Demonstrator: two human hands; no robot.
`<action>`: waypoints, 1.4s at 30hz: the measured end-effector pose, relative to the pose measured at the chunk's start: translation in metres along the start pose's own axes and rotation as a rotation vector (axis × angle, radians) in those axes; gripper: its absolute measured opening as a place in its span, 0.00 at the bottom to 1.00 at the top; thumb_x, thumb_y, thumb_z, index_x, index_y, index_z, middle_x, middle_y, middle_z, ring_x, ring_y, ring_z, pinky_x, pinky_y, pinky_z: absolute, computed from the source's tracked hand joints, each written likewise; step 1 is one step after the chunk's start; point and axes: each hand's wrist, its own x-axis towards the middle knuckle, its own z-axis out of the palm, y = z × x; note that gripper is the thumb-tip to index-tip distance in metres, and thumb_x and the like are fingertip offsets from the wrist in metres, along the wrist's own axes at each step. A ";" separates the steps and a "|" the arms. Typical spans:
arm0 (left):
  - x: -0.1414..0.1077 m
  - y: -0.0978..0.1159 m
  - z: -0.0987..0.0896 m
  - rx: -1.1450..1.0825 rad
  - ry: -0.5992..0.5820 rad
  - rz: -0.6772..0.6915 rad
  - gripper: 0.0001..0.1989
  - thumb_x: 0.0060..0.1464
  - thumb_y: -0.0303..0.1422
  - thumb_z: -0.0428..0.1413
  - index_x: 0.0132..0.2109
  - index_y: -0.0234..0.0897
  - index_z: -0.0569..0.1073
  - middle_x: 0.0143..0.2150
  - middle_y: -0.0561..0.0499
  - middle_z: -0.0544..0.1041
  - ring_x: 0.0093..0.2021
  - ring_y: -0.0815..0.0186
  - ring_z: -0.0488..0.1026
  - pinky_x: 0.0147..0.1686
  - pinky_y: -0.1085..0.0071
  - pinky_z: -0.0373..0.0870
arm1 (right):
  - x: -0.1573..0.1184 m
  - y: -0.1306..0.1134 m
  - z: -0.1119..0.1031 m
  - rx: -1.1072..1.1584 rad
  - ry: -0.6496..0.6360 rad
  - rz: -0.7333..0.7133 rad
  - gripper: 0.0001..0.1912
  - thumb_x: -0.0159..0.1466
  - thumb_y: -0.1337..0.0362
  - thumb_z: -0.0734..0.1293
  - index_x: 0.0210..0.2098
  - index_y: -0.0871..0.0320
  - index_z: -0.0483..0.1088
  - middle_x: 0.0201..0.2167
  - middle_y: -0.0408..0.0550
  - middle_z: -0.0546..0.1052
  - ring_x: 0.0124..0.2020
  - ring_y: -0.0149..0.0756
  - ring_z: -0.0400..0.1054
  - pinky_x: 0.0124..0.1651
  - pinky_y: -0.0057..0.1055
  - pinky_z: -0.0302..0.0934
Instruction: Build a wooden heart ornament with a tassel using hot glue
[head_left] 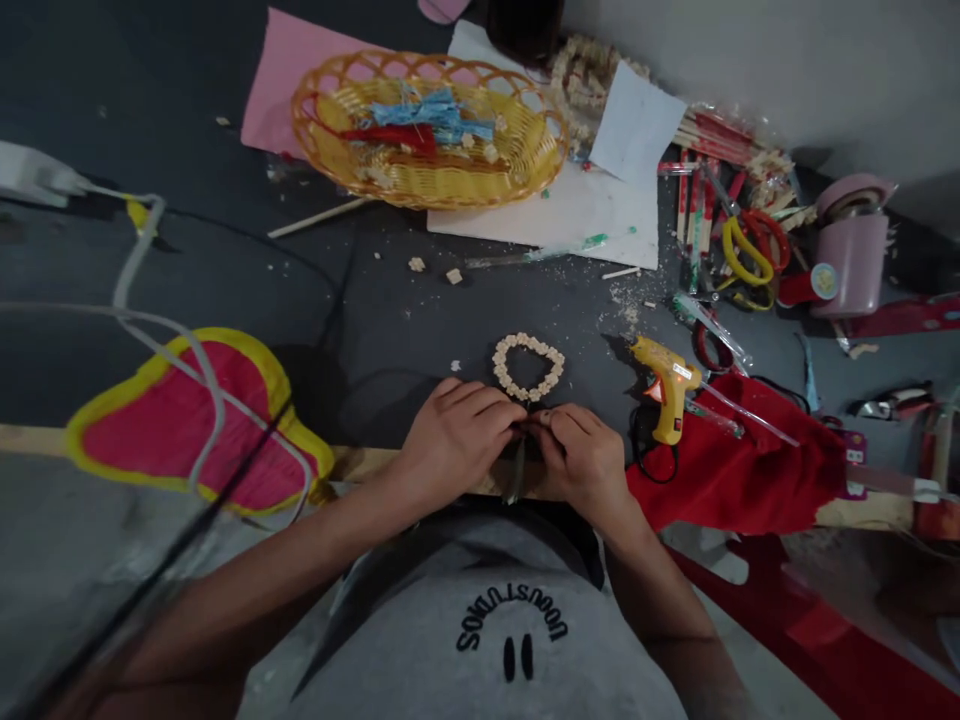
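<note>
A ring of small pale beads or flower-like pieces point(501, 382) lies on the dark table, just beyond my fingertips. My left hand point(466, 428) and my right hand point(586, 448) meet at the table's near edge, both with fingers pinched together. Between them is a small dark piece, too small to make out, and a greyish tassel point(516, 474) hangs below it towards my shirt. Which fingers grip which part cannot be told. A yellow glue gun point(671, 385) lies to the right of my right hand.
Beyond the ring stands a yellow wicker basket point(517, 180) with blue and red tassels. Scissors point(742, 250), sticks and a pink tape dispenser point(851, 260) crowd the right. Red cloth point(742, 470) lies near right; a white cable point(214, 400) crosses a pink-and-yellow cushion point(150, 435) at left.
</note>
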 end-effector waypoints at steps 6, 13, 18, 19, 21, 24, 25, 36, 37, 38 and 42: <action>-0.002 0.000 0.001 -0.015 -0.010 -0.009 0.05 0.61 0.26 0.54 0.43 0.37 0.74 0.38 0.51 0.79 0.38 0.62 0.74 0.41 0.63 0.62 | -0.001 -0.001 0.002 -0.040 -0.021 0.037 0.11 0.69 0.68 0.60 0.34 0.56 0.74 0.32 0.48 0.78 0.34 0.34 0.72 0.38 0.30 0.66; 0.000 0.000 0.003 0.043 0.013 0.020 0.09 0.64 0.28 0.51 0.39 0.36 0.75 0.33 0.50 0.77 0.36 0.61 0.72 0.38 0.63 0.60 | -0.001 -0.004 -0.001 0.005 -0.017 0.027 0.10 0.70 0.67 0.61 0.37 0.57 0.74 0.33 0.49 0.79 0.35 0.35 0.72 0.39 0.31 0.67; 0.000 -0.001 0.003 0.012 -0.019 -0.006 0.07 0.63 0.27 0.51 0.41 0.37 0.74 0.35 0.51 0.78 0.37 0.62 0.72 0.40 0.63 0.60 | -0.001 -0.003 -0.001 0.024 -0.047 0.049 0.07 0.69 0.66 0.63 0.37 0.56 0.74 0.34 0.48 0.80 0.36 0.36 0.73 0.41 0.32 0.68; 0.000 -0.001 0.002 0.005 -0.027 -0.016 0.07 0.63 0.27 0.51 0.41 0.37 0.74 0.35 0.51 0.78 0.37 0.62 0.73 0.40 0.63 0.61 | -0.002 -0.003 -0.001 0.019 -0.047 0.046 0.08 0.69 0.67 0.63 0.37 0.56 0.74 0.34 0.48 0.80 0.36 0.36 0.73 0.41 0.32 0.68; -0.002 0.000 -0.001 -0.005 -0.039 -0.021 0.07 0.63 0.27 0.51 0.41 0.36 0.74 0.35 0.50 0.78 0.37 0.62 0.72 0.41 0.63 0.62 | -0.002 -0.002 0.000 0.011 -0.040 0.041 0.09 0.69 0.67 0.62 0.37 0.56 0.75 0.34 0.48 0.80 0.36 0.36 0.73 0.40 0.32 0.68; -0.009 0.004 -0.007 -0.025 -0.064 0.055 0.09 0.64 0.26 0.49 0.41 0.36 0.75 0.36 0.49 0.77 0.38 0.62 0.72 0.40 0.64 0.63 | -0.002 -0.003 0.001 0.019 -0.013 0.043 0.10 0.70 0.67 0.62 0.38 0.57 0.75 0.34 0.48 0.80 0.36 0.35 0.74 0.41 0.31 0.69; -0.012 0.006 -0.008 -0.021 -0.075 0.092 0.10 0.64 0.25 0.49 0.42 0.36 0.75 0.38 0.49 0.77 0.39 0.62 0.71 0.40 0.65 0.64 | -0.002 -0.003 0.001 0.028 -0.012 0.047 0.09 0.70 0.66 0.62 0.38 0.57 0.75 0.35 0.48 0.80 0.37 0.35 0.74 0.41 0.31 0.69; -0.027 0.016 -0.010 0.200 -0.132 0.222 0.06 0.58 0.26 0.58 0.43 0.36 0.76 0.49 0.46 0.78 0.41 0.60 0.71 0.42 0.61 0.65 | -0.001 -0.003 -0.002 0.167 -0.008 0.164 0.08 0.70 0.64 0.63 0.38 0.56 0.75 0.35 0.49 0.80 0.38 0.34 0.75 0.43 0.31 0.71; -0.027 0.016 -0.010 0.196 -0.128 0.219 0.06 0.59 0.26 0.57 0.43 0.37 0.76 0.49 0.46 0.78 0.41 0.60 0.71 0.42 0.61 0.65 | -0.001 -0.003 -0.002 0.165 -0.007 0.162 0.08 0.69 0.64 0.64 0.38 0.56 0.75 0.35 0.49 0.80 0.38 0.34 0.75 0.43 0.31 0.71; -0.028 0.016 -0.009 0.193 -0.126 0.213 0.06 0.59 0.27 0.57 0.43 0.37 0.76 0.49 0.46 0.78 0.41 0.60 0.71 0.42 0.61 0.65 | -0.001 -0.003 -0.002 0.160 -0.011 0.159 0.08 0.69 0.64 0.64 0.38 0.56 0.75 0.35 0.49 0.80 0.38 0.34 0.75 0.43 0.31 0.71; -0.029 0.016 -0.006 0.169 -0.063 0.207 0.05 0.59 0.26 0.57 0.42 0.36 0.76 0.47 0.47 0.78 0.41 0.60 0.70 0.41 0.61 0.64 | -0.002 -0.004 -0.003 0.112 -0.040 0.122 0.08 0.69 0.65 0.64 0.37 0.57 0.74 0.35 0.49 0.80 0.38 0.35 0.75 0.43 0.31 0.70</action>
